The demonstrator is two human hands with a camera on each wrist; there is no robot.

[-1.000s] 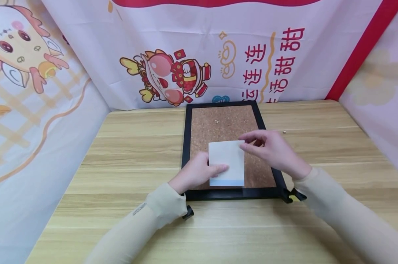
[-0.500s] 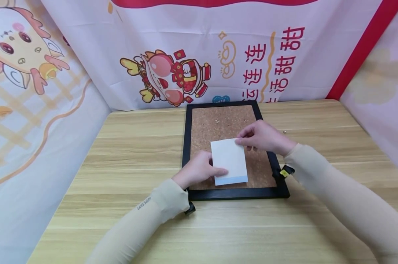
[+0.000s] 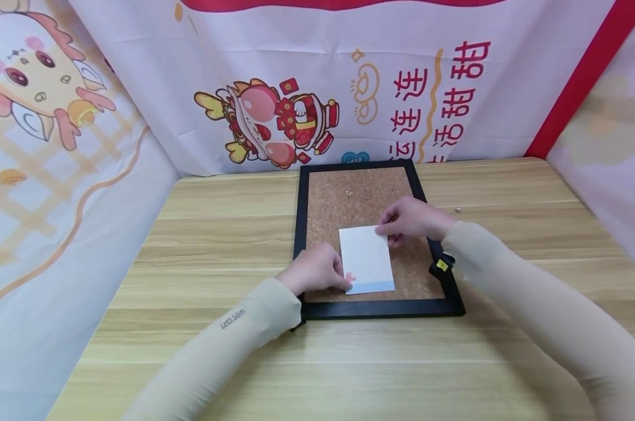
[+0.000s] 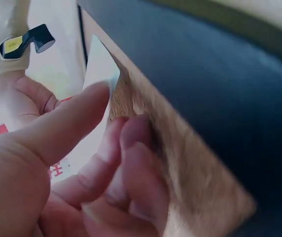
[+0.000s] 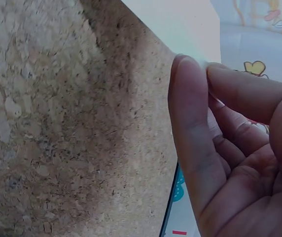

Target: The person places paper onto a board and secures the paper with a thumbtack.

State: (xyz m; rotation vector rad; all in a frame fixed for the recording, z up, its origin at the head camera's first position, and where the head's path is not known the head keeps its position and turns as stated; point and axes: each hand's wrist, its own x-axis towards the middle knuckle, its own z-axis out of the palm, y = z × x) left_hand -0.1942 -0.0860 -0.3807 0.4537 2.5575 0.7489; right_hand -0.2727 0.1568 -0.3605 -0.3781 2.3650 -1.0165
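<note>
A white sheet of note paper (image 3: pixel 367 257) with a pale blue strip along its near edge and a small pink print near one corner is held over a cork board (image 3: pixel 328 204) with a black frame. My left hand (image 3: pixel 320 269) pinches its near left corner between thumb and fingers. At the far right corner, my right hand (image 3: pixel 412 219) pinches the paper with thumb and forefinger. In the right wrist view the paper (image 5: pixel 190 24) stands off the cork, its corner between the fingertips. The left wrist view shows the left thumb (image 4: pixel 82 111) on the paper's corner, close to the frame.
A small shiny object (image 3: pixel 458 209) lies on the wooden table (image 3: pixel 217 234) right of the board, and a tiny light-coloured one (image 3: pixel 348 192) on the cork. A printed cloth (image 3: pixel 307 47) hangs behind the table, with more cloth at both sides.
The left hand has slid from the paper's lower middle to its near left corner, uncovering the pink print. The right hand came in to pinch the far right corner. The paper shifted slightly right.
</note>
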